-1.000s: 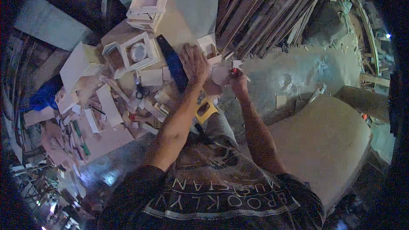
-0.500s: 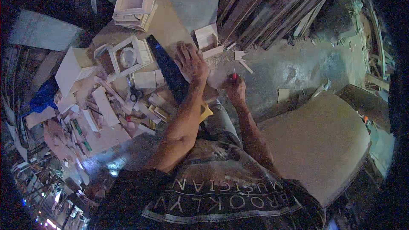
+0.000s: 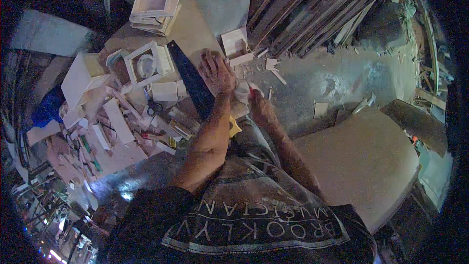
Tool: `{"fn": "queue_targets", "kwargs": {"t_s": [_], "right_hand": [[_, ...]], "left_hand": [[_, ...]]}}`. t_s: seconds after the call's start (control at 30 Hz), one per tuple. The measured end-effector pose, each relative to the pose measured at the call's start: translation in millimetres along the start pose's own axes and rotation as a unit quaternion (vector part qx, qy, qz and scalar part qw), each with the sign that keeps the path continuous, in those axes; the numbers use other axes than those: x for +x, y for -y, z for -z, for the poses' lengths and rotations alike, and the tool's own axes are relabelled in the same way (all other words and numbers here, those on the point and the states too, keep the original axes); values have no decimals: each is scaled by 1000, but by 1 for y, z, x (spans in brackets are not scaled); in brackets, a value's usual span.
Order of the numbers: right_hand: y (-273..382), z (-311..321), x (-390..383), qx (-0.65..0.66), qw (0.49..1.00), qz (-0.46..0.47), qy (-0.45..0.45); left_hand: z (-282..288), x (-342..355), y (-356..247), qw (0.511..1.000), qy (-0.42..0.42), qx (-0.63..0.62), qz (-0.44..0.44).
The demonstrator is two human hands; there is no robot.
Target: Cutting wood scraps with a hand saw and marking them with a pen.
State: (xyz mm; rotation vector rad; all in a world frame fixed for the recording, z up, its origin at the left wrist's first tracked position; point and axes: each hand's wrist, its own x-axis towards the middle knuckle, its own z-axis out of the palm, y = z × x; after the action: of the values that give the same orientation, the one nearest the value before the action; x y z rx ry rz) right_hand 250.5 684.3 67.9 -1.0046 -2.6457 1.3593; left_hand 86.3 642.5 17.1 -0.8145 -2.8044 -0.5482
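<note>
Pale wooden piece (image 3: 243,93) lies at the near edge of our low workboard (image 3: 195,29), just under and between our two hands, mostly covered by them, so we cannot tell its full shape. Our left hand (image 3: 216,72) lies flat on top of it, fingers spread and pressing down, the fingertips reaching toward the small open wooden box (image 3: 234,44) just beyond. Our right hand (image 3: 261,107) is curled at the piece's right end, fingers closed around something small with a spot of red at the tip; whether that is a pencil or a small blade we cannot tell.

We judge that we are marking or trimming the piece while the left hand pins it. The next move, as we read it, calls for steady downward pressure from the left palm and a short controlled stroke from the right, kept clear of the left thumb.

Touching the left wrist, a dark flat strip (image 3: 193,85) runs diagonally across the board. Left of it sit a square wooden frame (image 3: 146,63), scissors (image 3: 154,107) and loose offcuts; a stack of frames (image 3: 156,0) stands at the far end. Long timber slats (image 3: 312,10) lean beyond, and wood chips (image 3: 273,66) litter the concrete floor (image 3: 337,78) to our right.
</note>
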Motion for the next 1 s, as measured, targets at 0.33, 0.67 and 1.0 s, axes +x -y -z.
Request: {"fn": "queue_targets", "kwargs": {"t_s": [0.33,0.67,1.0], "right_hand": [[-4,-33,-4,15,997,55,-44],[26,-27,1,-29,999,-30,-29],[28,-28,19,-220,973,63,-35]], "left_hand": [[-3,0,1,1000,16,-20,10],[1,1,4,997,69,-22,22],[9,4,4,997,73,-17,25]]}}
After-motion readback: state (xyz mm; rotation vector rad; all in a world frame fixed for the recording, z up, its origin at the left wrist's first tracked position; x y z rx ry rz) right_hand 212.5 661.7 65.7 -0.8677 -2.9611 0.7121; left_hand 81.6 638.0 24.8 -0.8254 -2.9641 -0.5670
